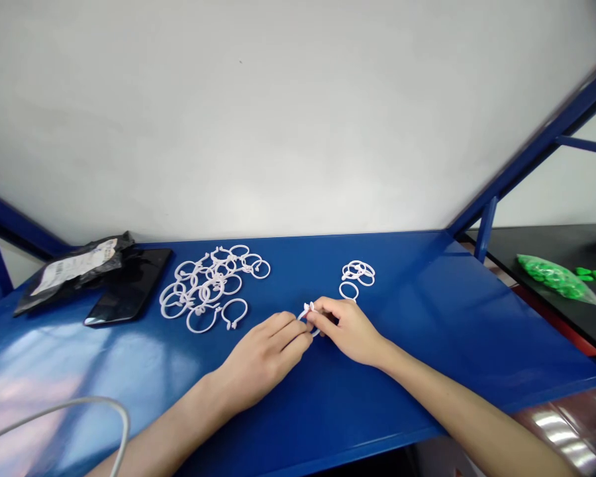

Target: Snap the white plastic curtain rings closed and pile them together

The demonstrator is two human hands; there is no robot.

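Observation:
A white plastic ring with small knobbed ends (302, 314) is pinched between my two hands above the blue table. My left hand (273, 348) has its fingers closed on the ring's left side; its fingertips are partly hidden. On the other side, my right hand (342, 326) grips the ring near the knobbed ends with thumb and forefinger. To the left lies a loose pile of similar white rings (203, 315), several showing a gap between knobbed ends. Beyond my right hand sits a smaller group of white rings (348, 290).
On the blue table (402, 391), a black tablet-like device (134, 291) lies at left beside a labelled black plastic packet (74, 271). A white cable (94, 399) loops at lower left. Rightward, a bag of green pieces (556, 277) rests on a black surface. Blue frame bars flank the table.

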